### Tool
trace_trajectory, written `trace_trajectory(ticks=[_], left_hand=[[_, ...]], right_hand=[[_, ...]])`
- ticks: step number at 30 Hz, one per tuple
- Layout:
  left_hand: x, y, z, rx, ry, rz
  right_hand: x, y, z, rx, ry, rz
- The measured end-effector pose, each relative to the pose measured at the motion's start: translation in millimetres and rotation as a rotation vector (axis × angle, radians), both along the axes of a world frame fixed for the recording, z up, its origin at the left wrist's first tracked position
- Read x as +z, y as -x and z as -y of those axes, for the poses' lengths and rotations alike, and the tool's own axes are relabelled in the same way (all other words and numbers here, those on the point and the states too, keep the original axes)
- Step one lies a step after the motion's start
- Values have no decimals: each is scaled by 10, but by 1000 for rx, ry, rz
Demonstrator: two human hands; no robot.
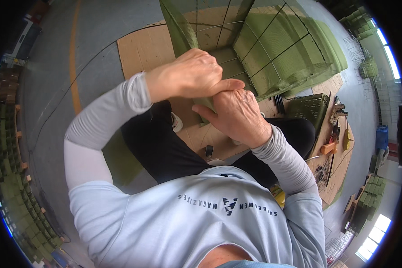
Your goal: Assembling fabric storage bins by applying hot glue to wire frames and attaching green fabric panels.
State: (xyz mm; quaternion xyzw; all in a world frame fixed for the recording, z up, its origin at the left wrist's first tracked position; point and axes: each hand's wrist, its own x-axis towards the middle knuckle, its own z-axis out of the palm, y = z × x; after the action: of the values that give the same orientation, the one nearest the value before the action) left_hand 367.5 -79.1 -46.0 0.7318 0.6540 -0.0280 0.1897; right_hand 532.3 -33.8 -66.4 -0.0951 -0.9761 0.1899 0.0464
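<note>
In front of me stands a wire-framed cage (272,67) covered in green mesh, its open side toward me. Both my hands meet at its near left edge, where the mesh panel (178,22) comes down. My left hand (194,73) is closed in a fist, its thumb lying across the back of my right hand. Just below and to the right, my right hand (241,111) is bent over with its thumb apart, the other fingers curled out of sight. A green strip shows between the hands; whatever the fingers hold is hidden.
Brown cardboard (143,49) lies under the cage on the grey floor. At my right, by my knee, are a dark green crate (306,109), an orange-handled tool (329,148) and dark scraps. Stacked green goods (13,165) line the far left.
</note>
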Motion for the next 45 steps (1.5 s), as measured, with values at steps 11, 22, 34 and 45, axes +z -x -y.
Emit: trace_trajectory(ticks=[11, 22, 34, 45], left_hand=[[65, 409, 108, 310, -777, 760], [-536, 213, 350, -99, -845, 143], [-324, 384, 270, -116, -654, 423], [-496, 44, 399, -150, -832, 398]], right_hand=[[5, -187, -254, -147, 77, -489], [-183, -285, -95, 96, -159, -321], [-202, -205, -75, 19, -136, -646], [-256, -176, -93, 49, -66, -373]])
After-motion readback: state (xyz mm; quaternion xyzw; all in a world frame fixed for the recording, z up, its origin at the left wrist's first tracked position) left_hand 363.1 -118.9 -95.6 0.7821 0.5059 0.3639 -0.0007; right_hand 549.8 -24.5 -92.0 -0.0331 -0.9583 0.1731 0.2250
